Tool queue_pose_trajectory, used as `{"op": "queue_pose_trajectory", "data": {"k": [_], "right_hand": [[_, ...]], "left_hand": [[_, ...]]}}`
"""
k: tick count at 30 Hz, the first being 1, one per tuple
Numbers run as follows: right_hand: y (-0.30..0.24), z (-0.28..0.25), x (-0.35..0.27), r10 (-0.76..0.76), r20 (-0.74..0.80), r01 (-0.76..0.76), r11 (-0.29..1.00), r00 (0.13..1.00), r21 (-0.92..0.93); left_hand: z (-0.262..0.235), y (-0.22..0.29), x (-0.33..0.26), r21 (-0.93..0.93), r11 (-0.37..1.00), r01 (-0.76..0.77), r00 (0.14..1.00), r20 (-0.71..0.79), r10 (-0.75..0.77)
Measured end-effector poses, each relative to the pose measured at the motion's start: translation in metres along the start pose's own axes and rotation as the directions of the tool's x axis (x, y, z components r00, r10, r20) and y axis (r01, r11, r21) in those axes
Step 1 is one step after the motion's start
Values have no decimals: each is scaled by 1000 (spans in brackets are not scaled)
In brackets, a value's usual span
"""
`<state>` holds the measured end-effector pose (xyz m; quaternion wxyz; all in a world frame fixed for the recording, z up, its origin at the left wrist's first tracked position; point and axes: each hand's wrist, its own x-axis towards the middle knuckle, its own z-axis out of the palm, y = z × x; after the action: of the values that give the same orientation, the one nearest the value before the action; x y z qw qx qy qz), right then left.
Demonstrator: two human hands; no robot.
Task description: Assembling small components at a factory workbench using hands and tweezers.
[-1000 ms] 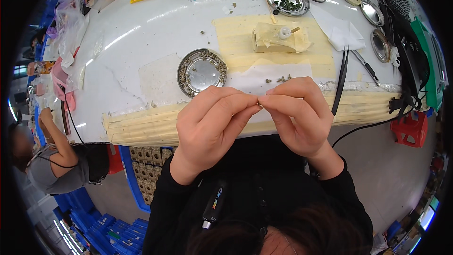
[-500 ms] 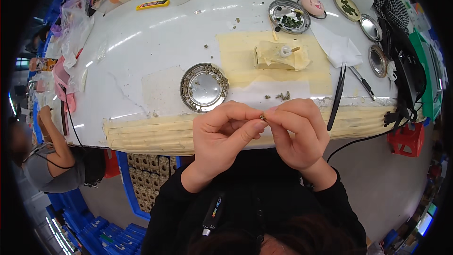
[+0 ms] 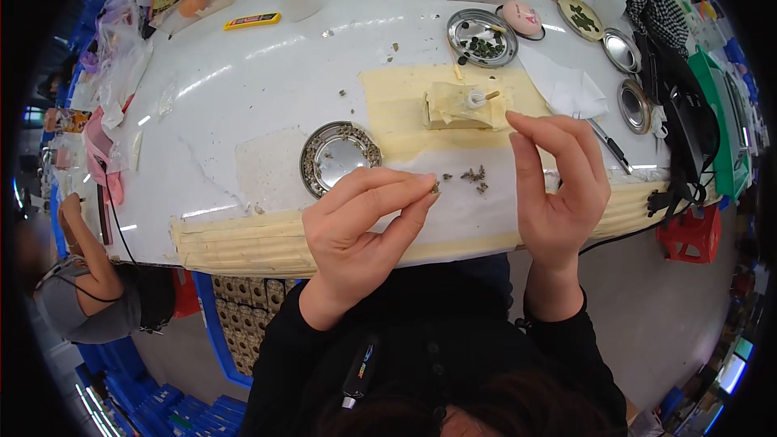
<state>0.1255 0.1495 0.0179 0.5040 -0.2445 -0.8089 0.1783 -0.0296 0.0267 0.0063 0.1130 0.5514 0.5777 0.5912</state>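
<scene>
Between the thumb and forefinger of my left hand (image 3: 368,231) is a tiny brass-coloured metal part (image 3: 435,188), too small to name its kind. My right hand (image 3: 562,186) is raised off to the right, its thumb and forefinger a little apart and nothing visible between them. Just beyond the left fingertips, a small pile of similar metal parts (image 3: 476,176) lies on white paper. A round steel dish (image 3: 338,155) with many more stands behind my left hand. Near the right fingertips is a tape-wrapped block (image 3: 453,113) bearing a small white pot (image 3: 476,98) with a wooden stick (image 3: 492,95).
My right hand mostly hides the black tweezers. Beyond it lie a black pen-like tool (image 3: 611,146) and white tissue (image 3: 576,95). A steel plate of dark green bits (image 3: 483,37) stands farther back. At far left a person (image 3: 89,283) sits by the table.
My hands have parted. The right one has let go of the small part and moved right and away from me; the left keeps it and has shifted slightly left.
</scene>
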Motion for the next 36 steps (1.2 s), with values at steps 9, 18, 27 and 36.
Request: {"op": "queue_pose_trajectory", "data": {"k": [9, 18, 27, 36], "right_hand": [[16, 12, 18, 41, 83, -27, 986, 996, -166], [-4, 4, 16, -8, -63, 6, 999, 998, -41], [-24, 15, -13, 194, 256, -312, 746, 947, 589], [-23, 17, -15, 179, 306, -338, 708, 935, 620]], "left_hand": [[0, -7, -7, -90, 990, 105, 994, -25, -107], [0, -7, -8, -89, 993, 82, 994, -60, -88], [0, -8, -4, -68, 998, 14, 999, -47, -17], [0, -8, -5, -73, 997, 25, 999, -34, -28]]}}
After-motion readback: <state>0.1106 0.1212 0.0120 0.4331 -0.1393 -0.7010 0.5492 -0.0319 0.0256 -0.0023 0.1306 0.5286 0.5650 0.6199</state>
